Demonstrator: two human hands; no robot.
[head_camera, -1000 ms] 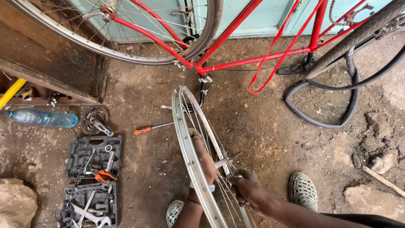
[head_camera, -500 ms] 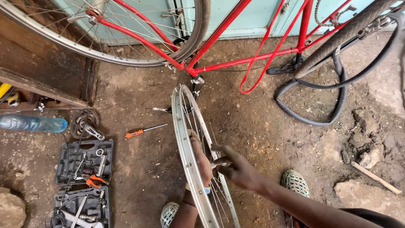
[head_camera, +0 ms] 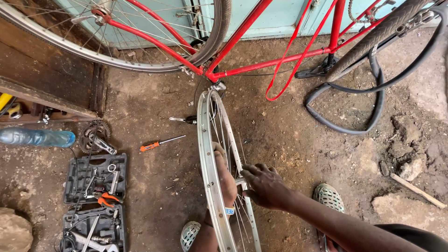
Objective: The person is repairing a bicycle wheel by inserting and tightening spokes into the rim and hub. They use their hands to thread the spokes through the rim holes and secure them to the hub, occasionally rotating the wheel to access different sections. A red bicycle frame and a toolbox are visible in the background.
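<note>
Bare dirt floor (head_camera: 289,140) strewn with stones (head_camera: 410,168), pale-blue wall (head_camera: 280,18) behind.

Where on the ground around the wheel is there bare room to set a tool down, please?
Bare dirt lies right of the bare wheel rim, between it, the loose black tyre and the stones. A smaller patch sits between the orange-handled screwdriver and the open tool case. The left side is crowded: case, crank, bottle.
</note>
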